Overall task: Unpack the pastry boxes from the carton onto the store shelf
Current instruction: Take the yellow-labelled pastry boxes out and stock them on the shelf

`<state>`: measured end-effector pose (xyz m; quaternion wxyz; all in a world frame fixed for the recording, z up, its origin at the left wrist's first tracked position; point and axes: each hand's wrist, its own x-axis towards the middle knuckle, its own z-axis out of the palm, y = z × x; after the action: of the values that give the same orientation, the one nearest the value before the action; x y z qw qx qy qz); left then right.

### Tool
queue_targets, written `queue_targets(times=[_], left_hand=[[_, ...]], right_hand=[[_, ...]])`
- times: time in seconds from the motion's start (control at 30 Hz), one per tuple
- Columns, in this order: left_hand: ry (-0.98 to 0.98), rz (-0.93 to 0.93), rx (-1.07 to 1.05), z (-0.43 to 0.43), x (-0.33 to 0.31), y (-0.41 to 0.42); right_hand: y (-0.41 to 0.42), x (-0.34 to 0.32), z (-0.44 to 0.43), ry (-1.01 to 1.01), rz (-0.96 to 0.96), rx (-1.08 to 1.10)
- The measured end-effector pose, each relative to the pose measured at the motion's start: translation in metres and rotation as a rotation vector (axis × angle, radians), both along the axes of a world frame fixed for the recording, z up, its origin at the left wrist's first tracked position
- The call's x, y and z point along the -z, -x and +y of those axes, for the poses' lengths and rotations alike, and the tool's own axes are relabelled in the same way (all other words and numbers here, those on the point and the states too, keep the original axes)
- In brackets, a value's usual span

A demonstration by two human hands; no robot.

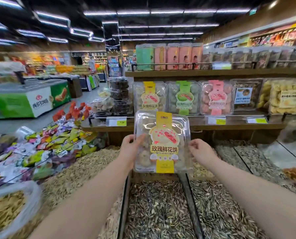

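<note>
- Between the two outstretched arms, above open bins of striped sunflower seeds [157, 207], a clear plastic clamshell pastry box with a yellow label band [162, 142] is held upright, label towards the camera. It sits just below and apparently short of the wooden store shelf [238, 125].
- The left grip [129, 147] curls round the box's left edge, with fingertips showing through the clear plastic. The right grip [199, 150] pinches the right edge with bent fingers.
- On the shelf a matching yellow-banded box [149, 97] stands on edge, beside a green-banded box [184, 98] and a pink-banded box [217, 97].
- The box is probably light, and its thin shell looks slick and likely to flex.
- The pastries inside would crush or crumble easily, so the stiffer side rims are the best place to hold it, not the lid's middle.
- No carton is in view.
</note>
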<state>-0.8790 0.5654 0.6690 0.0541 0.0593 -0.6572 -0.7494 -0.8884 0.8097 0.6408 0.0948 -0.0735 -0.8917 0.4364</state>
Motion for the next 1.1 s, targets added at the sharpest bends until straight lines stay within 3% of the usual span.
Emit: queue_targets(times=[0.2, 0.33, 0.47, 0.63, 0.8, 1.1], left_hand=[[0.234, -0.001, -0.119, -0.026, -0.008, 0.082], [0.508, 0.038, -0.035, -0.045, -0.028, 0.134], [0.657, 0.102, -0.005, -0.047, -0.052, 0.185], [0.499, 0.191, 0.067, -0.031, -0.078, 0.23], [0.391, 0.22, 0.066, -0.013, -0.086, 0.27], [0.473, 0.056, -0.02, 0.005, -0.048, 0.314]], right_hand=[[0.078, -0.015, -0.029, -0.066, -0.005, 0.025], [0.12, -0.033, -0.038, -0.026, 0.018, 0.069], [0.159, -0.062, -0.042, -0.091, 0.106, 0.117], [0.208, -0.096, -0.044, -0.224, 0.218, 0.204], [0.255, -0.106, -0.041, -0.153, 0.271, 0.216], [0.327, -0.055, -0.039, -0.182, 0.197, 0.125]])
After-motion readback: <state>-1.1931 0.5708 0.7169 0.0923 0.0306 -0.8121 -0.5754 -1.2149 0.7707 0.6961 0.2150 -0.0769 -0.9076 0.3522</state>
